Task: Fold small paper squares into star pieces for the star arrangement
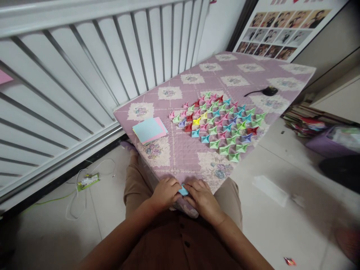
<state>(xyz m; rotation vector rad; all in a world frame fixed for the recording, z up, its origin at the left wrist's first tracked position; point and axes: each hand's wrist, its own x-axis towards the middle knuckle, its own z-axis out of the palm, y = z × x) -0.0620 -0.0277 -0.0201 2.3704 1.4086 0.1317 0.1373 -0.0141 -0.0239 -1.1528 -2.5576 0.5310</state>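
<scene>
At the near corner of the table, a small folded piece of light blue paper (183, 190) lies between my two hands. My left hand (166, 191) has its fingers closed on the paper's left side. From the right, my right hand (203, 198) presses its fingertips onto the other side of the same piece. Beyond my left hand sits a stack of square paper sheets (149, 129), pale blue on top with pink and yellow edges showing. Further right stand rows of folded paper figures (215, 130) in green, pink, blue, red and yellow.
A purple flowered cloth covers the table (182, 157). A black object with a cord (270, 90) lies near its right edge. The white radiator (107, 63) borders the left side. Cables and a power strip (88, 182) are on the floor; a purple bin (323, 140) stands at right.
</scene>
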